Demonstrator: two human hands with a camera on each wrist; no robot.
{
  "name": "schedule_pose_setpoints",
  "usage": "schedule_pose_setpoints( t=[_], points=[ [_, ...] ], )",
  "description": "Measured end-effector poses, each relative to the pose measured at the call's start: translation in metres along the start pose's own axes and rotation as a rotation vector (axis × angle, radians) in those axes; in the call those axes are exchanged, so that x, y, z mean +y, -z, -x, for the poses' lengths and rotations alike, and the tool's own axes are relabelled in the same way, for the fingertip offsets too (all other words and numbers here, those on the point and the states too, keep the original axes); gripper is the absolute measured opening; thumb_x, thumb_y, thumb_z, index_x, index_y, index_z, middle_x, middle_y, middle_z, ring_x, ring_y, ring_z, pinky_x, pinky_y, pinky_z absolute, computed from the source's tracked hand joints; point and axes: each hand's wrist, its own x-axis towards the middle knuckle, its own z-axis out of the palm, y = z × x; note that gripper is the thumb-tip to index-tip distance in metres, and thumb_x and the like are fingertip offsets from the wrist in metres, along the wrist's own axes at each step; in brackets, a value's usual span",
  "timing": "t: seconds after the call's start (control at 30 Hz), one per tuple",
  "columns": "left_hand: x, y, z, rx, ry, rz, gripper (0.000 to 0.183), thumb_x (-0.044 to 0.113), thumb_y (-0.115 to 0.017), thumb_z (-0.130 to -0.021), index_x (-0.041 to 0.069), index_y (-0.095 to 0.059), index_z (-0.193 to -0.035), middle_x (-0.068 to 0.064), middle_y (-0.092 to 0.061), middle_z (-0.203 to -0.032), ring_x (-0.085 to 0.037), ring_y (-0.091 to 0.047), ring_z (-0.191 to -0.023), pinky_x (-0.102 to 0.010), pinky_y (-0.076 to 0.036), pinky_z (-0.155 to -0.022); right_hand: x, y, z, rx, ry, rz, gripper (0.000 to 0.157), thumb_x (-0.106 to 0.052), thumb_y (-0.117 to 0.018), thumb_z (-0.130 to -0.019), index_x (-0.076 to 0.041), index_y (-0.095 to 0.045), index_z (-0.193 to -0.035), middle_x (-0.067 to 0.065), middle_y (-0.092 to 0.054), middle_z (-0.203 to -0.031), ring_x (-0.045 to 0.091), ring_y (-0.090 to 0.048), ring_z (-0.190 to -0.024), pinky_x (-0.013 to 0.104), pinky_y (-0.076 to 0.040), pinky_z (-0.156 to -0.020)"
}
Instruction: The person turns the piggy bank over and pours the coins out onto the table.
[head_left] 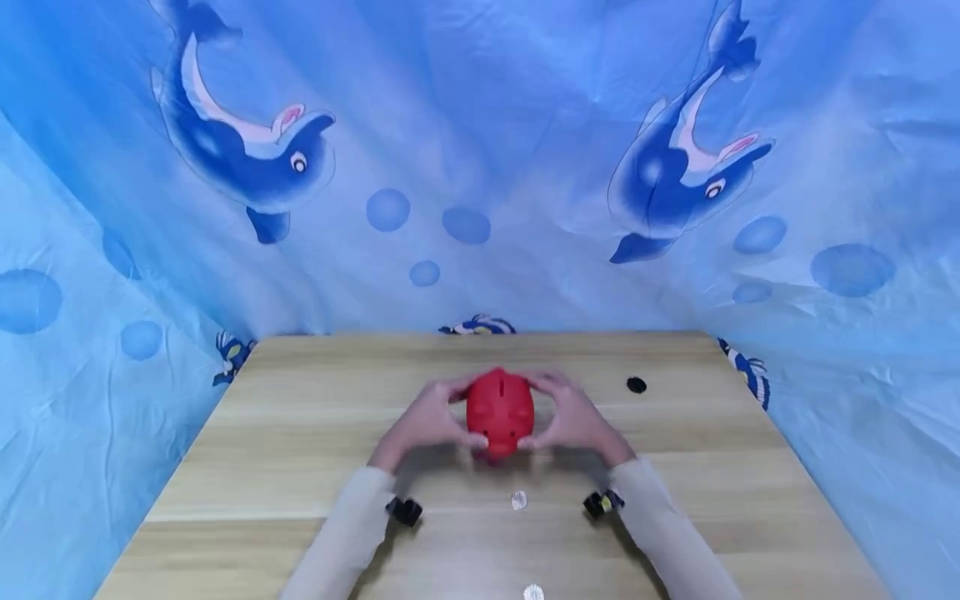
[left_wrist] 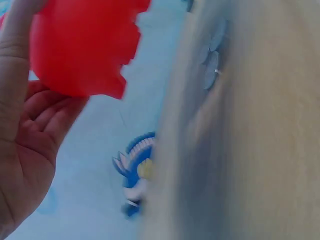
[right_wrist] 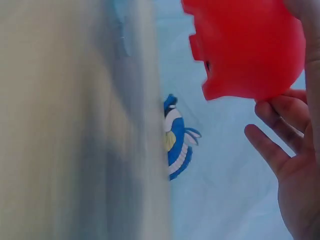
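A red piggy bank, slot on top and snout toward the person, is held between both hands in the middle of the head view. My left hand grips its left side, thumb near the snout and fingers round the back. On the opposite side my right hand grips it the same way. Both wrist views show the piggy bank raised off the table, feet pointing down to the wood. Below it, on the wooden table, lies a silvery coin.
Another coin lies at the near edge of the head view. A small black disc rests on the table to the right of the hands. Blue dolphin-print cloth hangs behind and along both sides.
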Motion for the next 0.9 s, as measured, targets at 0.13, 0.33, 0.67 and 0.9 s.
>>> schedule_pose_setpoints(
  t=[0.13,0.33,0.67,0.9],
  points=[
    [-0.008,-0.005,0.005,-0.001,0.004,-0.022,0.097,0.037,-0.096,-0.068,0.015,-0.051,-0.151,-0.007,-0.065,-0.139,-0.029,-0.066,-0.122,-0.049,-0.057,-0.097,0.001,-0.002,0.005,-0.004,0.029,0.013,0.096,-0.056,-0.091,-0.062,-0.019,-0.058,-0.145,0.009,-0.062,-0.134,0.033,-0.059,-0.119,0.057,-0.059,-0.084],
    [-0.015,-0.01,0.002,-0.003,0.051,0.014,0.096,0.034,-0.097,-0.068,0.021,-0.051,-0.152,-0.002,-0.064,-0.14,-0.026,-0.064,-0.125,-0.048,-0.056,-0.099,0.005,-0.002,0.005,-0.02,-0.013,0.03,0.095,-0.056,-0.091,-0.063,-0.019,-0.058,-0.145,0.011,-0.062,-0.135,0.035,-0.057,-0.123,0.062,-0.056,-0.089],
    [-0.01,-0.009,0.002,-0.016,0.033,-0.01,0.094,0.037,-0.095,-0.07,0.013,-0.052,-0.15,-0.006,-0.065,-0.138,-0.029,-0.066,-0.122,-0.05,-0.057,-0.097,0.005,-0.002,0.007,-0.022,-0.012,0.028,0.096,-0.055,-0.091,-0.063,-0.012,-0.059,-0.143,0.01,-0.061,-0.131,0.031,-0.06,-0.116,0.052,-0.061,-0.081],
    [-0.012,-0.008,0.003,0.002,0.008,0.011,0.093,0.036,-0.096,-0.069,0.016,-0.054,-0.15,-0.006,-0.066,-0.137,-0.028,-0.067,-0.12,-0.044,-0.06,-0.093,-0.004,0.002,0.006,0.0,0.013,0.03,0.092,-0.054,-0.09,-0.063,-0.017,-0.06,-0.142,0.006,-0.062,-0.129,0.028,-0.06,-0.114,0.05,-0.061,-0.08]
  ],
)
